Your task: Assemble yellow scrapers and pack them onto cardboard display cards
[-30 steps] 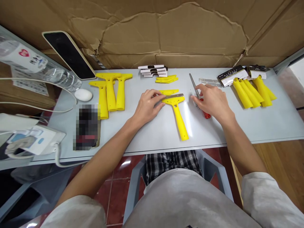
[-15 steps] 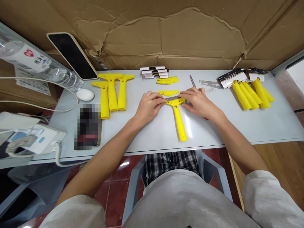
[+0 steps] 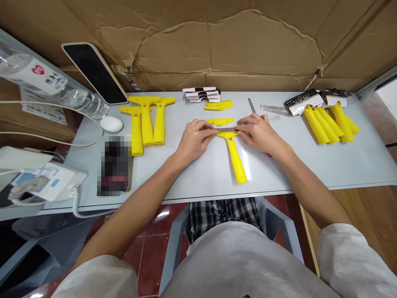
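Note:
A yellow plastic scraper handle [image 3: 236, 163] lies on the table in front of me, its wide head pointing away. Across that head rests a thin metal blade [image 3: 228, 130]. My left hand [image 3: 196, 138] pinches the blade's left end between thumb and fingers. At the other end, my right hand [image 3: 257, 132] pinches the blade, also by the right corner of the head. Just beyond the blade lies a loose yellow cover strip [image 3: 220, 121]. Several more yellow strips [image 3: 218, 105] are stacked farther back. A grey screwdriver-like shaft [image 3: 251, 105] shows behind my right hand.
Yellow scraper handles [image 3: 147, 122] lie at the left, near a phone [image 3: 94, 72], a white mouse-like oval [image 3: 111, 123] and a bottle [image 3: 62, 89]. Folded cards [image 3: 201, 94] sit at the back. Metal blades [image 3: 274, 109] and carded yellow scrapers [image 3: 324, 124] are on the right.
The yellow handle's lower end has swung slightly to the right. My right hand has shifted a little along the blade, and more of the metal shows between my hands.

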{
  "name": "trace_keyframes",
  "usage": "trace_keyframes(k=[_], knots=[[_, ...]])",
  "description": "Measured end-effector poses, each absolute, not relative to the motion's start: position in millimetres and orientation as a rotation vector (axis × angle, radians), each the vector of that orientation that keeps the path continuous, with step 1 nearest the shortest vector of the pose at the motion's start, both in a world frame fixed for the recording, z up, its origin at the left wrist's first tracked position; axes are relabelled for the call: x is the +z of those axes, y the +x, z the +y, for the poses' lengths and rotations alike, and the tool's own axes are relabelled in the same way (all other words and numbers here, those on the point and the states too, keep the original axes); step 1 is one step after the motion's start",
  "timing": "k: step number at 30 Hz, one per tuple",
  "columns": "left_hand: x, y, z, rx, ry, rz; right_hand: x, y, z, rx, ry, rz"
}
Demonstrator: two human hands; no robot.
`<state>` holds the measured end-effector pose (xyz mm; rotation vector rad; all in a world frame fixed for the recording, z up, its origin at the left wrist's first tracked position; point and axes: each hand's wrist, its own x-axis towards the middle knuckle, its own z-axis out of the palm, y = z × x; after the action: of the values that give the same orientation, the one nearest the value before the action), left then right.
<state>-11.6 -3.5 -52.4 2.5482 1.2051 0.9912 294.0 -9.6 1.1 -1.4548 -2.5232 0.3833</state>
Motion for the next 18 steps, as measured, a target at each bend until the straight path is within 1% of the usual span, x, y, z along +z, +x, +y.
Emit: trace_keyframes(k=[12,18], knots=[[-45,-9,-6,0.878,2.496,1.288,2,296,-7,0.448,-1.44,-2.489],[-41,-8,-8,0.827,2.507,1.293,2,297,-7,0.493,-1.502,-2.485]])
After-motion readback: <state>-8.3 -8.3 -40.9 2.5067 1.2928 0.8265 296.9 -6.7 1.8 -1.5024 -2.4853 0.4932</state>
